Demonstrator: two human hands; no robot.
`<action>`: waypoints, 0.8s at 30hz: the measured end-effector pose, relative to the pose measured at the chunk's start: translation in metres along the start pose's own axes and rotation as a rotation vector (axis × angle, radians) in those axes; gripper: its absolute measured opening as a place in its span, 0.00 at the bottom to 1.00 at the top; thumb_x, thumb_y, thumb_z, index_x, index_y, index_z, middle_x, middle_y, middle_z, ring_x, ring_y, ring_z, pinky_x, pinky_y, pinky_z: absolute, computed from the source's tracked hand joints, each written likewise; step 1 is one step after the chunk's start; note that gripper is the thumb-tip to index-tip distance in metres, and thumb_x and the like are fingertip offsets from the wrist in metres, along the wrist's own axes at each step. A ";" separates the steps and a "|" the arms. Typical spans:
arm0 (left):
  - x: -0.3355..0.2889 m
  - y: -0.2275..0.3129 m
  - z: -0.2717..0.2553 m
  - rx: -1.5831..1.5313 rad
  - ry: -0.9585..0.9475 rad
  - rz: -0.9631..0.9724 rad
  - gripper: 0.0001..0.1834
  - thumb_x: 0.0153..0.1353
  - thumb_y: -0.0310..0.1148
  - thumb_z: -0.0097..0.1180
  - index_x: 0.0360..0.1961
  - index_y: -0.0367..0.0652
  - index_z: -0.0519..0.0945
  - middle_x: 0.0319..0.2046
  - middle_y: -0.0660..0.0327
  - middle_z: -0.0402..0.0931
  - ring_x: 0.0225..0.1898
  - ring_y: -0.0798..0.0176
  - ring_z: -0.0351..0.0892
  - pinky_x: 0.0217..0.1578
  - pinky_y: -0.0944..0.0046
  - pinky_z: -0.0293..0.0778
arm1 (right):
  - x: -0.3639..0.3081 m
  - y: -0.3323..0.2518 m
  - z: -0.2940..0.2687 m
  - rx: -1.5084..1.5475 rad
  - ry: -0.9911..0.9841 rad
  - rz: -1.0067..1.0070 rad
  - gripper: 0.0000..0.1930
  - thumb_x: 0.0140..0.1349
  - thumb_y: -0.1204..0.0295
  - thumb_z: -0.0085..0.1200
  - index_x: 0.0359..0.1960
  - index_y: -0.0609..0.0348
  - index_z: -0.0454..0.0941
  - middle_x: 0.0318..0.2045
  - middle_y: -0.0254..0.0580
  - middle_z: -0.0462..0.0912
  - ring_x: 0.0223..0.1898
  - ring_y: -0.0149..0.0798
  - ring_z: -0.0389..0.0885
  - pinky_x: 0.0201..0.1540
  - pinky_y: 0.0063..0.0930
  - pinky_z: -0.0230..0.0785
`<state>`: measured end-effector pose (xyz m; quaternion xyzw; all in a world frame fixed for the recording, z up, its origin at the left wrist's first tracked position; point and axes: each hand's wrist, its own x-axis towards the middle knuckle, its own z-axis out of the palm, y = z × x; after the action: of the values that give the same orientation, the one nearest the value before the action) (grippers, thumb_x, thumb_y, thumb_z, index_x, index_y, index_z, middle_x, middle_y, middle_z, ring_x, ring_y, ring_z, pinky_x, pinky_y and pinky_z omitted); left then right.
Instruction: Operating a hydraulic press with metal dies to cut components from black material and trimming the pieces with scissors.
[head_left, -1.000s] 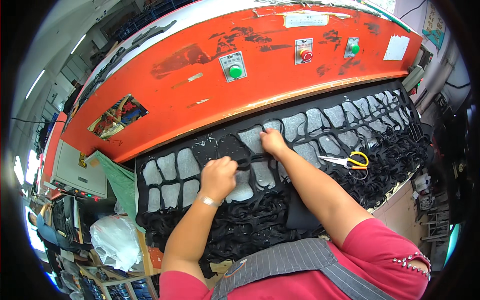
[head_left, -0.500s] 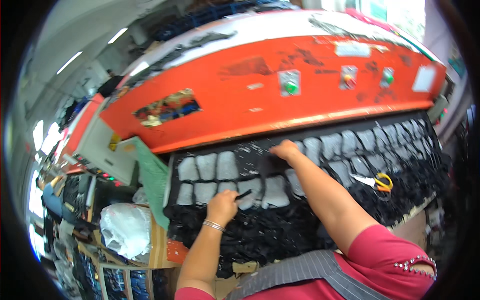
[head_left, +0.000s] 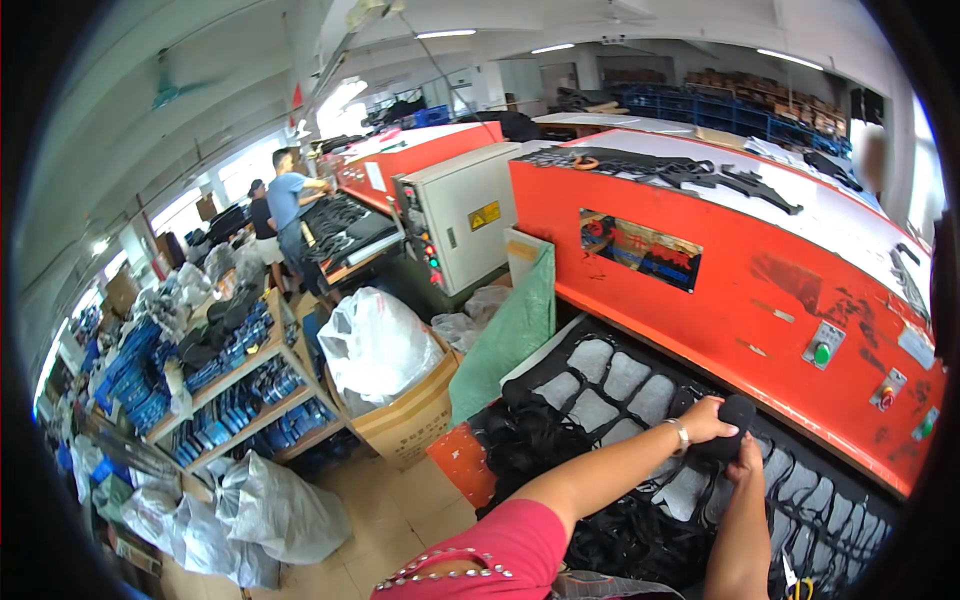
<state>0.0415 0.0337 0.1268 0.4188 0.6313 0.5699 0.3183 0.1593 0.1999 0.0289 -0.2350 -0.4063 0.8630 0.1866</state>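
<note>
Both my hands are together over the right part of the cutting bed, gripping a small black rounded pad (head_left: pixel 738 412), which may be a stack of several. My left hand (head_left: pixel 706 420), with bracelets at its wrist, has its fingers closed on the pad's left side. My right hand (head_left: pixel 746 464) pinches its lower edge. Beneath them lies black sheet material with rows of grey pad-shaped areas (head_left: pixel 590 408) framed by thin black strips. A tangled heap of black offcut strips (head_left: pixel 535 445) covers the near side. Yellow-handled scissors (head_left: pixel 797 582) rest at the bottom edge, partly cut off.
An orange machine (head_left: pixel 720 310) with push buttons spans the far side. Left of the bed stand a green sheet (head_left: pixel 510 325), a cardboard box (head_left: pixel 405 425) with a white plastic bag (head_left: pixel 375 340), and a grey control cabinet (head_left: pixel 465 215). Two people work farther left, near shelves (head_left: pixel 270 350).
The view has swung left. My hands, apart before, have come together on the black pad; my right hand has left the far edge of the sheet.
</note>
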 end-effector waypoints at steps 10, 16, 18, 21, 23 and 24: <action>-0.006 -0.017 0.041 0.371 0.273 0.180 0.21 0.46 0.32 0.66 0.43 0.34 0.79 0.39 0.43 0.78 0.46 0.41 0.77 0.47 0.53 0.73 | -0.028 -0.012 0.013 0.307 -0.157 -0.067 0.16 0.63 0.64 0.48 0.46 0.61 0.77 0.45 0.42 0.81 0.48 0.43 0.79 0.55 0.38 0.71; -0.075 0.008 0.033 0.157 0.041 0.530 0.13 0.45 0.24 0.65 0.34 0.42 0.78 0.34 0.52 0.76 0.39 0.46 0.78 0.39 0.55 0.73 | -0.026 -0.013 0.008 0.303 -0.180 0.092 0.18 0.67 0.58 0.49 0.46 0.60 0.77 0.24 0.33 0.76 0.24 0.32 0.73 0.28 0.27 0.68; -0.098 -0.002 0.014 0.106 0.060 0.583 0.14 0.44 0.20 0.64 0.34 0.43 0.78 0.33 0.56 0.77 0.38 0.49 0.79 0.39 0.57 0.73 | -0.009 -0.007 -0.004 0.346 -0.240 0.122 0.18 0.68 0.58 0.49 0.47 0.61 0.76 0.15 0.24 0.60 0.14 0.22 0.55 0.16 0.19 0.51; -0.128 0.016 -0.031 0.069 0.166 0.586 0.15 0.45 0.19 0.62 0.36 0.43 0.79 0.33 0.58 0.77 0.40 0.54 0.79 0.42 0.60 0.72 | -0.018 -0.005 -0.005 0.241 -0.239 0.033 0.17 0.67 0.59 0.50 0.45 0.61 0.76 0.16 0.24 0.62 0.15 0.24 0.57 0.16 0.19 0.51; -0.135 0.029 -0.081 0.142 0.220 0.573 0.16 0.47 0.19 0.63 0.39 0.42 0.79 0.36 0.58 0.78 0.41 0.55 0.78 0.45 0.62 0.72 | -0.014 -0.007 0.024 0.191 0.030 0.038 0.16 0.66 0.60 0.51 0.45 0.61 0.75 0.18 0.25 0.64 0.17 0.25 0.58 0.18 0.20 0.52; -0.142 0.043 -0.099 0.120 0.234 0.442 0.16 0.49 0.21 0.64 0.41 0.42 0.79 0.41 0.58 0.78 0.45 0.57 0.78 0.48 0.61 0.72 | -0.008 -0.005 0.027 0.068 0.033 0.055 0.16 0.65 0.60 0.52 0.45 0.60 0.75 0.19 0.27 0.66 0.19 0.25 0.61 0.20 0.21 0.55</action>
<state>0.0245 -0.1377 0.1731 0.4959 0.5897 0.6317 0.0856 0.1514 0.1823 0.0504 -0.2537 -0.3669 0.8773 0.1771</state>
